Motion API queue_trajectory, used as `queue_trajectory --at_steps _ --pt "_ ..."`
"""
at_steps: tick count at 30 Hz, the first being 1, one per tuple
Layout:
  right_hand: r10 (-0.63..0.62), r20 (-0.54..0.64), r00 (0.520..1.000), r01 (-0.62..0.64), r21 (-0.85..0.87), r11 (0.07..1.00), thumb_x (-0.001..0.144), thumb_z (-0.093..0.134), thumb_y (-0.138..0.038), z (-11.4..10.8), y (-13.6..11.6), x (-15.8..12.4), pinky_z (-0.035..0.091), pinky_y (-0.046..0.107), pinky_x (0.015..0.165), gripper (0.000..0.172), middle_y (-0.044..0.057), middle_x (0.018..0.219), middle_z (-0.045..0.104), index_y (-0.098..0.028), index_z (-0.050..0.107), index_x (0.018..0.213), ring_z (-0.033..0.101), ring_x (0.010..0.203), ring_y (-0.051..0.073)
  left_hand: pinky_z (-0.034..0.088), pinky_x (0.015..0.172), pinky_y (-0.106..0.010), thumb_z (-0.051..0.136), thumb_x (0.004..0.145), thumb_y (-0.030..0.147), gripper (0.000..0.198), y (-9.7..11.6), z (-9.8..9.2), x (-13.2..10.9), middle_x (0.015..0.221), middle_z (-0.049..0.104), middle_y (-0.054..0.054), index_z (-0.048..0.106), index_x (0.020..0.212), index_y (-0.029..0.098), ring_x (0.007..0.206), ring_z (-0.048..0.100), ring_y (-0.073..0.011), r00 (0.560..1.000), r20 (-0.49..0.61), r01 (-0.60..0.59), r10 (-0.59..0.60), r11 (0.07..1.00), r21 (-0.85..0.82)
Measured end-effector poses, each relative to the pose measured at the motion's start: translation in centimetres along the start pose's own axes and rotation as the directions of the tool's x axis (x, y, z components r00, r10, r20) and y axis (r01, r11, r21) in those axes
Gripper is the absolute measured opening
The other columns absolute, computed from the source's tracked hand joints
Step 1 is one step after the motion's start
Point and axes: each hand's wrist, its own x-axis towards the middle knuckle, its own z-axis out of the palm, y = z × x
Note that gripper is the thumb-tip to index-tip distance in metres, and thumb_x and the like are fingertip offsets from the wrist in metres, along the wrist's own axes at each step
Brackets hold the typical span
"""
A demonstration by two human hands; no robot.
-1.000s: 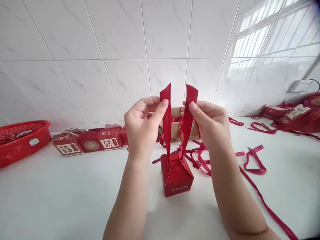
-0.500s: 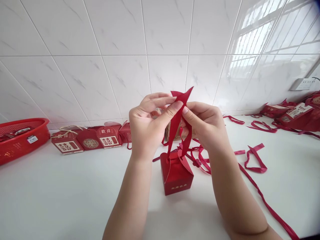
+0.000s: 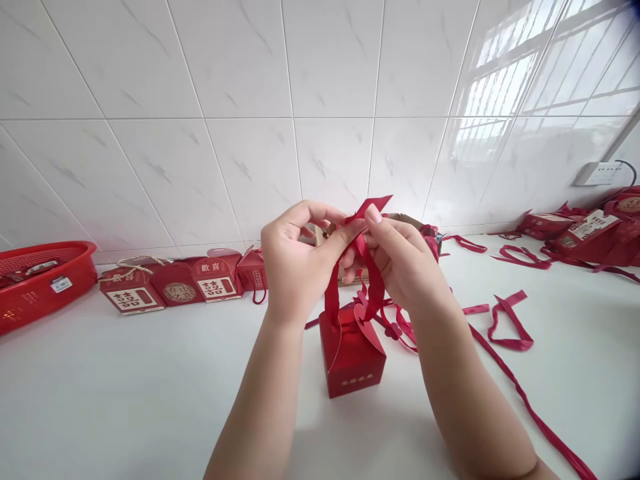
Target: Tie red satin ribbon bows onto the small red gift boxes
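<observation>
A small red gift box (image 3: 356, 363) with gold lettering stands upright on the white table in front of me. From its curved top flaps a red ribbon (image 3: 376, 290) rises in two strands to my fingers. My left hand (image 3: 303, 260) pinches the ribbon between thumb and fingers above the box. Close against it, my right hand (image 3: 403, 257) grips the ribbon too, its thumb pressed near the crossing. One pointed ribbon end sticks out above the right thumb. The fingers partly hide how the strands cross.
Behind on the left stand several decorated red boxes (image 3: 180, 283) beside a red plastic basket (image 3: 75, 277). Loose ribbon pieces (image 3: 523, 343) lie on the right of the white table (image 3: 150, 400). More red boxes (image 3: 590, 230) are heaped at the far right, below a power socket (image 3: 600, 173).
The two ribbon ends stood up crossed in a V; now the strands are folded together and one end points right. My right thumb has moved up over the crossing.
</observation>
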Motion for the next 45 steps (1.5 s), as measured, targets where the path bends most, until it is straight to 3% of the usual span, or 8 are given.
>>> queue_trajectory --at_steps 8,23,27,30,33,37,41,45 --pt "0.081 -0.098 0.992 -0.074 0.073 0.995 0.083 0.058 -0.046 -0.5 0.6 0.3 0.048 0.024 0.052 0.033 0.003 0.066 0.063 -0.016 0.066 0.072 0.059 0.053 0.012 0.048 0.072 -0.032 0.074 0.071 0.016 0.013 -0.8 -0.5 0.6 0.077 0.066 0.001 0.063 0.067 0.022 0.078 0.058 -0.0159 0.925 0.123 -0.377 0.358 0.901 0.215" --pt "0.123 0.019 0.992 -0.125 0.161 0.979 0.086 0.056 -0.044 -3.3 0.6 0.8 0.045 0.02 0.052 0.028 -0.002 0.066 0.055 -0.017 0.065 0.084 0.041 0.047 0.005 0.043 0.088 -0.039 0.074 0.072 0.025 0.004 -0.6 -1.4 0.4 0.098 0.063 -0.002 0.071 0.07 0.027 0.101 0.05 -0.0219 0.893 0.418 -0.291 0.164 0.921 0.261" --pt "0.13 0.022 0.991 -0.131 0.037 0.991 0.087 0.054 -0.045 -3.3 0.2 0.2 0.047 0.022 0.054 0.031 0.0 0.059 0.055 -0.017 0.064 0.078 0.051 0.053 0.01 0.044 0.087 -0.038 0.072 0.074 0.031 0.003 -0.7 -1.7 0.4 0.097 0.063 -0.001 0.072 0.072 0.028 0.103 0.05 -0.0218 0.843 0.533 -0.233 0.068 0.94 0.249" --pt "0.009 -0.059 0.998 -0.021 -0.212 0.977 0.089 0.052 -0.044 -2.8 -0.4 -0.6 0.044 0.021 0.048 0.033 0.001 0.057 0.057 -0.016 0.064 0.076 0.055 0.052 0.011 0.045 0.083 -0.036 0.069 0.076 0.034 0.009 -0.3 -2.3 0.4 0.098 0.063 -0.001 0.07 0.072 0.026 0.099 0.053 -0.0214 0.802 0.597 -0.152 -0.018 0.96 0.233" --pt "-0.176 -0.003 0.984 0.156 -0.451 0.879 0.091 0.05 -0.037 -2.5 -0.8 -1.3 0.041 0.021 0.045 0.029 0.001 0.061 0.059 -0.017 0.063 0.075 0.055 0.053 0.011 0.046 0.072 -0.032 0.069 0.075 0.039 0.019 0.3 -2.8 0.6 0.093 0.063 -0.003 0.063 0.072 0.022 0.086 0.057 -0.0194 0.761 0.634 0.005 -0.142 0.977 0.212" --pt "-0.372 0.107 0.922 0.345 -0.663 0.664 0.092 0.048 -0.028 -2.4 -0.9 -1.5 0.04 0.025 0.048 0.028 0.002 0.062 0.058 -0.018 0.063 0.071 0.053 0.056 0.012 0.043 0.058 -0.028 0.057 0.082 0.053 0.033 0.5 -2.6 0.7 0.073 0.061 -0.002 0.061 0.078 0.021 0.068 0.057 -0.0167 0.786 0.565 0.212 -0.249 0.968 0.131" --pt "-0.535 0.129 0.835 0.458 -0.703 0.544 0.092 0.047 -0.022 -2.2 -0.3 -1.0 0.048 0.031 0.063 0.024 0.005 0.077 0.064 -0.019 0.065 0.077 0.059 0.073 0.017 0.042 0.055 -0.028 0.051 0.081 0.061 0.045 -0.1 -1.8 0.6 0.056 0.053 -0.002 0.059 0.063 0.021 0.061 0.056 -0.0172 0.813 0.507 0.328 -0.286 0.945 0.007" --pt "-0.565 0.098 0.819 0.473 -0.674 0.568 0.093 0.046 -0.024 -1.8 0.1 -0.8 0.05 0.034 0.071 0.022 0.004 0.074 0.064 -0.021 0.066 0.083 0.061 0.076 0.018 0.041 0.052 -0.028 0.055 0.079 0.061 0.049 0.2 -1.5 0.3 0.049 0.046 0.0 0.052 0.051 0.021 0.055 0.054 -0.0163 0.766 0.547 0.387 -0.338 0.922 0.027"
